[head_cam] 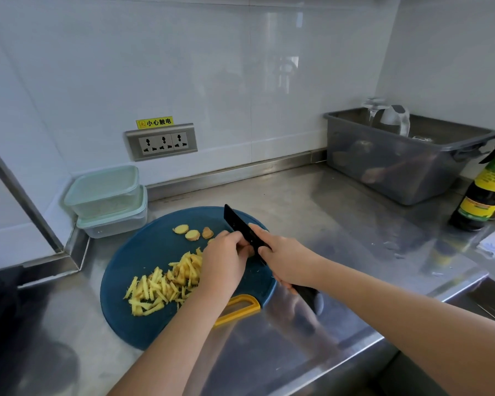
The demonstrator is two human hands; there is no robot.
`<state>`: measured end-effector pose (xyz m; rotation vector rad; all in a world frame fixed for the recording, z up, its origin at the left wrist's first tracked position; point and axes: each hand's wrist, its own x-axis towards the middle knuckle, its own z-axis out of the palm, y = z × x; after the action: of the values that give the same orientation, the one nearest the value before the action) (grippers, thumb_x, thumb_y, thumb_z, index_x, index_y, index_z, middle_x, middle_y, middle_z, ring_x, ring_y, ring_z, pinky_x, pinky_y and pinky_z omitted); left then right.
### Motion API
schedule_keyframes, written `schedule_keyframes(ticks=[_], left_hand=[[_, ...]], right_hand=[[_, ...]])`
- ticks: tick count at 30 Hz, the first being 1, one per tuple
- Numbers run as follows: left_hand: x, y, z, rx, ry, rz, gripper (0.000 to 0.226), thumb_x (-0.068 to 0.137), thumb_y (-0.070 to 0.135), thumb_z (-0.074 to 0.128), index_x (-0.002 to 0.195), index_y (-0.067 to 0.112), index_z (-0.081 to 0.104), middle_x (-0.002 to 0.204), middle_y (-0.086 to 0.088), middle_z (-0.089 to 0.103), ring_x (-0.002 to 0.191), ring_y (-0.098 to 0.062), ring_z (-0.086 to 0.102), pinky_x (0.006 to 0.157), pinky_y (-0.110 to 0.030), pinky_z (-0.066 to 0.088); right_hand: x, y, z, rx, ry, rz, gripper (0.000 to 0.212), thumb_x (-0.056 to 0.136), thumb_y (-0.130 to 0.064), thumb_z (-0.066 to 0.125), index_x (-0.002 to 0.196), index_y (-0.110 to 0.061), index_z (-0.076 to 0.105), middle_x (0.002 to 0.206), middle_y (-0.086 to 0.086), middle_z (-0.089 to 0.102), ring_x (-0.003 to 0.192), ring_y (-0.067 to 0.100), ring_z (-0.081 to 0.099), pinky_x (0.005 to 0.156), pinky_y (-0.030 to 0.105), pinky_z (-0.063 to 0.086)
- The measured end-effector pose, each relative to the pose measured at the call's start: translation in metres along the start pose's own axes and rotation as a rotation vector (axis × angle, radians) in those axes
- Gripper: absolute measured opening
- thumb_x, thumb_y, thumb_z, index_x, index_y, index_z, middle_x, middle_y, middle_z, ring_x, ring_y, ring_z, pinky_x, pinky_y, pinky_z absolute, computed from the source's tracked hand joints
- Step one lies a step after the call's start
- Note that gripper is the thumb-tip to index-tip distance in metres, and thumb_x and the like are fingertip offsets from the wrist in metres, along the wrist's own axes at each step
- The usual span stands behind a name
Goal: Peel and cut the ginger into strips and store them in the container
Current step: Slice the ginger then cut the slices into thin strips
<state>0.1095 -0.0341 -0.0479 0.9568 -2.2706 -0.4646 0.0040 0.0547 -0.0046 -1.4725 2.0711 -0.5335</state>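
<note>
On the board (132,270), the right hand (286,261) is gripping the knife (240,224) and the left hand (223,261) is pinning hidden ginger under curled fingers (237,238) for strip-cutting, with slices (192,234) waiting next.

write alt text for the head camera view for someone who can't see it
A person's right hand grips a black knife over a round blue cutting board while the left hand, fingers curled, rests against the blade. Ginger strips are piled on the board's left, a few slices farther back. Two stacked containers stand behind on the steel counter.
</note>
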Motion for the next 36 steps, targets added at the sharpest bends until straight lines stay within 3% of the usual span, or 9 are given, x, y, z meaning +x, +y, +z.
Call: schedule_keyframes(ticks=[2,4,8,14,20,28,36], left_hand=[[-0.001,-0.002,0.0,-0.021,-0.008,-0.01,0.004,0.086,0.019,0.066,0.087,0.018,0.071,0.083,0.005,0.058,0.075,-0.011,0.054,0.067,-0.024,0.042],[-0.001,-0.005,-0.001,-0.044,-0.02,-0.01,0.005,0.084,0.02,0.069,0.088,0.018,0.072,0.085,0.003,0.062,0.076,-0.011,0.058,0.071,-0.026,0.047],[0.0,-0.007,-0.001,-0.034,-0.034,-0.009,0.005,0.084,0.02,0.069,0.089,0.02,0.072,0.087,0.004,0.062,0.078,-0.011,0.059,0.073,-0.027,0.048],[0.002,-0.005,0.0,0.028,-0.036,-0.022,0.005,0.086,0.025,0.066,0.088,0.021,0.068,0.084,0.009,0.054,0.073,-0.005,0.049,0.057,-0.011,0.029],[-0.002,-0.004,-0.001,0.064,-0.022,-0.004,0.006,0.088,0.024,0.064,0.09,0.019,0.067,0.084,0.009,0.053,0.075,-0.006,0.047,0.065,-0.019,0.031],[-0.003,-0.002,-0.001,0.054,-0.022,-0.003,0.006,0.088,0.024,0.064,0.092,0.021,0.067,0.085,0.009,0.054,0.077,-0.008,0.05,0.066,-0.02,0.034],[0.001,-0.003,-0.003,0.072,-0.034,0.012,0.007,0.088,0.027,0.063,0.092,0.023,0.067,0.084,0.009,0.054,0.073,-0.005,0.045,0.056,-0.014,0.027]], right_hand=[[0.002,0.002,0.003,0.033,0.047,0.008,0.053,0.104,-0.018,0.029,0.155,-0.03,0.016,0.074,-0.009,0.044,0.051,0.016,0.051,0.044,0.026,0.047],[0.004,0.007,0.003,0.168,0.079,0.053,0.053,0.103,-0.02,0.031,0.153,-0.035,0.021,0.066,-0.002,0.048,0.045,0.014,0.049,0.036,0.024,0.043],[0.001,0.013,-0.008,0.344,0.002,0.081,0.052,0.105,-0.022,0.032,0.151,-0.044,0.021,0.054,0.004,0.049,0.039,0.013,0.043,0.038,0.024,0.042],[-0.007,0.009,-0.019,0.246,-0.03,0.025,0.051,0.105,-0.022,0.031,0.15,-0.044,0.022,0.053,0.002,0.049,0.037,0.011,0.043,0.043,0.027,0.045],[-0.013,0.005,-0.02,0.228,-0.037,0.037,0.052,0.105,-0.023,0.032,0.151,-0.044,0.019,0.056,0.003,0.049,0.039,0.012,0.043,0.041,0.025,0.044],[-0.015,0.0,-0.022,0.15,-0.066,0.047,0.052,0.105,-0.024,0.031,0.15,-0.046,0.017,0.059,0.004,0.05,0.043,0.012,0.045,0.041,0.023,0.045],[-0.013,-0.004,-0.017,0.121,-0.076,0.034,0.052,0.105,-0.021,0.029,0.149,-0.047,0.019,0.06,0.006,0.049,0.043,0.014,0.044,0.043,0.026,0.046]])
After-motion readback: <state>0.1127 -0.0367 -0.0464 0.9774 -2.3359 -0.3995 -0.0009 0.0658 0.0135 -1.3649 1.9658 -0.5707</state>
